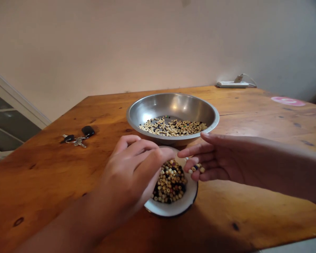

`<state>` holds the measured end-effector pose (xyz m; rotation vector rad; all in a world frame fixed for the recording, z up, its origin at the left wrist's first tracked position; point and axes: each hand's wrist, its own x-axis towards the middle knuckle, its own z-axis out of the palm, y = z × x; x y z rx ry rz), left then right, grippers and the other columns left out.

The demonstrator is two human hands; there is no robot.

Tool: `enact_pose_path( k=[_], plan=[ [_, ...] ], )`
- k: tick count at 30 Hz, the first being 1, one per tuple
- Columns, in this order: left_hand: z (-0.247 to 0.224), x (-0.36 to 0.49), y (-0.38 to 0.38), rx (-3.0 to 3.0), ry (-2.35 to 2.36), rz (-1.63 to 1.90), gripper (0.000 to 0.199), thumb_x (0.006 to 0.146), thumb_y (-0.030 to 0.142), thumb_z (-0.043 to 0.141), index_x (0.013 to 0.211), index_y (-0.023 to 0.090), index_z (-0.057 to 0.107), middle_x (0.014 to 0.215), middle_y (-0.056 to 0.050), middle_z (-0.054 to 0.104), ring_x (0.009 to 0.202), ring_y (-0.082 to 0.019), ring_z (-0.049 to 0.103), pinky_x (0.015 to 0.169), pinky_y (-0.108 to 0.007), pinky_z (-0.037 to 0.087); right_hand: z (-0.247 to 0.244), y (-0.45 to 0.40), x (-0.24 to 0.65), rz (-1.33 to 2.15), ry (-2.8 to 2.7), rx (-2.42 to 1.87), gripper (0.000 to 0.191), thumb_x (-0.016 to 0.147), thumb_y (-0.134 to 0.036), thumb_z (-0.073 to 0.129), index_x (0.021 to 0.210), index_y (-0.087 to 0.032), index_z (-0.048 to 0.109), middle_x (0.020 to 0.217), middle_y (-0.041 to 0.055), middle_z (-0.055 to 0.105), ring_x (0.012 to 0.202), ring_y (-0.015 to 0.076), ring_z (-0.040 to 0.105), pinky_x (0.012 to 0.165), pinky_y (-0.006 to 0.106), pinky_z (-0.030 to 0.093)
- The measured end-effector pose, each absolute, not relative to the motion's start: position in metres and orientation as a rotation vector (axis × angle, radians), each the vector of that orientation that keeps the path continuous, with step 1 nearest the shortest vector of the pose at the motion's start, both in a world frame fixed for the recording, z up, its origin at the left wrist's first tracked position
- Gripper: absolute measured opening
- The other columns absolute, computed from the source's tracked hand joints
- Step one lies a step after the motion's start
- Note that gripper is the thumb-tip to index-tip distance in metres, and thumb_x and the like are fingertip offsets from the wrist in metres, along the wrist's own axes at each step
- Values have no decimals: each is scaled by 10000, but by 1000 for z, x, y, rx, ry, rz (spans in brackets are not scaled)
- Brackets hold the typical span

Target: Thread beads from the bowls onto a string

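A white enamel dish (192, 196) with a dark rim stands before me, full of cream, black and a few reddish beads (171, 182). Over its left side my left hand (133, 168) is curled, thumb and fingers closing together. What those fingertips hold, if anything, is hidden. Right of the dish, my right hand (213, 160) is turned palm-side with fingers bent, cradling several beads (196, 168) of cream and dark colour. Just behind both hands sits a wide steel bowl (176, 100), its bottom covered with smaller cream and black beads (171, 127).
Keys with a black fob (87, 131) lie on the wooden table (55, 175) at left. A white power strip (232, 84) with a plug and cable rests at the back edge, against the wall. A round pink sticker (288, 101) is at the far right.
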<state>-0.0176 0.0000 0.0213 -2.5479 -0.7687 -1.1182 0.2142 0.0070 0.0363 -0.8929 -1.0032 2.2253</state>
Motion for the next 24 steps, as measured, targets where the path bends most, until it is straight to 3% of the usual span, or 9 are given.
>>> enact_pose_path(
  k=[12,18,24],
  plan=[
    [23,-19,-1,-2562,-753,-1021,275,822,29,519,1014,216,585,732,47,684,684,-106,610,702,-305,397,38,8,208,2084,-1030,-1059,352,919,-363,497,1015,-85,691,965,115,732,884,176,701,860,278,557],
    [21,-18,-1,-2608,-745,-1060,242,815,45,571,1016,179,561,820,38,696,697,-88,611,756,-297,409,37,9,208,2046,-1030,-1055,359,912,-368,511,1021,-79,694,934,116,737,878,179,704,833,249,567],
    [19,-18,-1,-2581,-728,-1119,277,763,30,630,991,170,560,791,42,681,663,-94,587,702,-299,415,37,10,208,2046,-1026,-1054,354,916,-364,506,1031,-83,689,953,113,734,892,176,701,857,255,559]
  ],
)
